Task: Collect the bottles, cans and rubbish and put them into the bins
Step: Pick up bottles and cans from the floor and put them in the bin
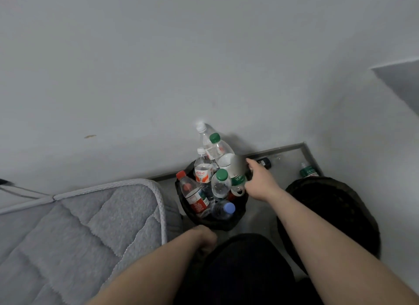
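A black bin (229, 223) stands on the floor against the wall, packed with several plastic bottles. Among them are a red-capped bottle (195, 197), a green-capped bottle (220, 184) and a blue-capped bottle (223, 210). My right hand (260, 183) holds a blurred green-label bottle (237, 172) neck down over the bin's right side. My left hand (204, 236) curls over the bin's near rim, its fingers mostly hidden. A second black bin (328, 214) stands to the right. Another green-label bottle (308, 171) and a small dark object (264, 162) lie on the floor beyond it.
A grey quilted mattress (79, 225) fills the lower left, its corner touching the first bin. A white wall (204, 66) rises right behind the bins, and another wall closes the right side. My dark-clothed leg (244, 270) is below the bin.
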Tool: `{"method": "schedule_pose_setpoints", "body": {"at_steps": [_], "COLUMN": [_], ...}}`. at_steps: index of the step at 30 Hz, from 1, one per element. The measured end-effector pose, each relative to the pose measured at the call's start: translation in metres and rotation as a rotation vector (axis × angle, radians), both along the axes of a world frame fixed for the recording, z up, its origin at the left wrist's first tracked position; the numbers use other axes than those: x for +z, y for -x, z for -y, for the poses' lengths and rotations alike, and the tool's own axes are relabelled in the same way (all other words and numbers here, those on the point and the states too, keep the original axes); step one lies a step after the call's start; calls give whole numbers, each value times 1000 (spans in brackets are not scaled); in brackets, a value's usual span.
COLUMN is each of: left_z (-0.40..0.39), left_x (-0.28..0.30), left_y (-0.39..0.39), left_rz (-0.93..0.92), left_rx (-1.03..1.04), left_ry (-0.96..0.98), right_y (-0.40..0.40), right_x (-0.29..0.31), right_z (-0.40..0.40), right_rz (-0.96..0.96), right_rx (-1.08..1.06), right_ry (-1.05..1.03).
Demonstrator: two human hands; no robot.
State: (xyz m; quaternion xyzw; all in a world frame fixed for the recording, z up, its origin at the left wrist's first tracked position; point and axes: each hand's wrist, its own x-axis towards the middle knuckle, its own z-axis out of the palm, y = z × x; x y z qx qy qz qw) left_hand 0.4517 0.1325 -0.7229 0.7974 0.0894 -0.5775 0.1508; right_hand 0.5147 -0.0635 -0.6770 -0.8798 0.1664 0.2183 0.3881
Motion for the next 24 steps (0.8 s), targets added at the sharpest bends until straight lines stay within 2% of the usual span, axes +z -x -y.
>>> {"method": "schedule_pose_setpoints", "body": {"at_steps": [1, 3, 9, 12, 16, 19, 24], "left_z": [0, 4, 46, 88, 148, 185, 238], "left_x": [7, 23, 118, 134, 135, 114, 54], "left_y": [0, -9, -26, -28, -38, -60, -129], "left_rz": [19, 58, 222, 275, 384, 456, 521], "left_rx": [-143, -200, -97, -68, -86, -119, -29], "left_ry": [26, 76, 443, 536, 581, 533, 451], "right_y": [8, 23, 81, 111, 141, 145, 90], "right_x": [8, 23, 45, 48, 44, 30, 0], "right_z": [6, 21, 80, 106, 134, 154, 205], "right_rz": [9, 27, 39, 15, 18, 67, 194], "right_rx": [-4, -22, -190, -260, -320, -352, -419], "right_ry": [4, 24, 56, 61, 59, 72, 147]}}
